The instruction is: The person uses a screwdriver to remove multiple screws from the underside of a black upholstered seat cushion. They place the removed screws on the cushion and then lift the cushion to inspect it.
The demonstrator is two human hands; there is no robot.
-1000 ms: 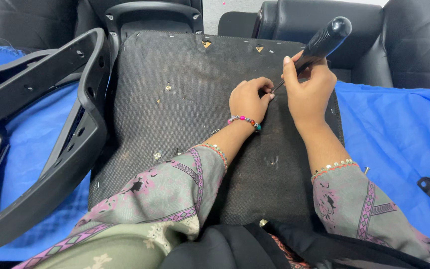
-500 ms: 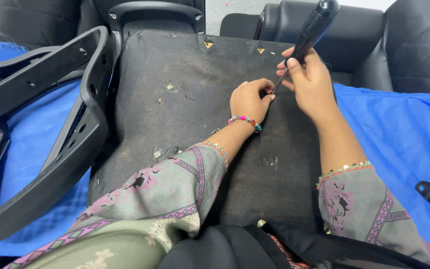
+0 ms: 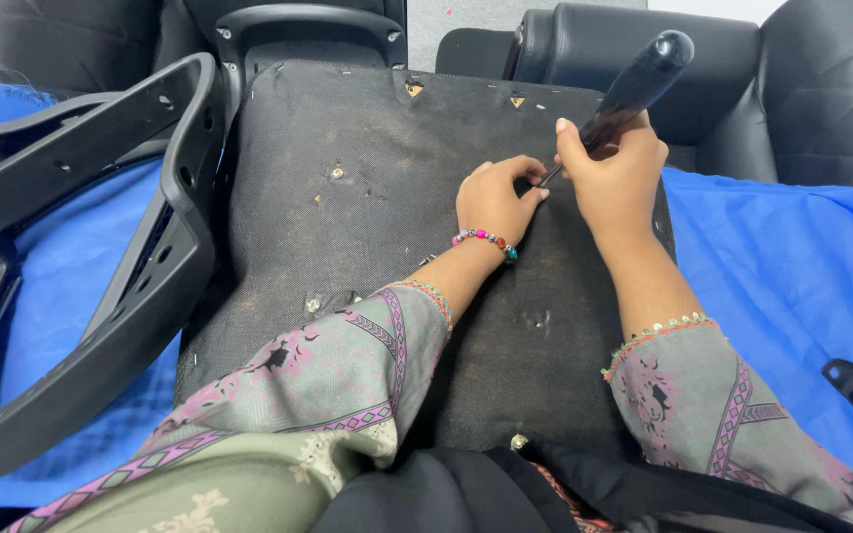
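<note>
Two hands at work on an upturned chair seat base (image 3: pixel 367 257), dark fabric underside up, lying on a blue cloth (image 3: pixel 782 266). All places given from that seat base. Left of it: a black plastic chair frame (image 3: pixel 140 286), curved, resting on the cloth and touching the base's left edge. Behind it: black padded chair cushions (image 3: pixel 644 49). On its upper right area: both hands. Right hand (image 3: pixel 619 183), grip closed around the black handle of a screwdriver (image 3: pixel 634 89); the handle tilts up and to the right, and the thin shaft slants down to the fabric. Left hand (image 3: pixel 494 202), a beaded bracelet (image 3: pixel 486 240) on its wrist, rests just left of the right hand, fingers curled shut at the screwdriver tip; whether they pinch anything small, cannot tell. Small screw fittings (image 3: pixel 337 172) dot the base's left half.
</note>
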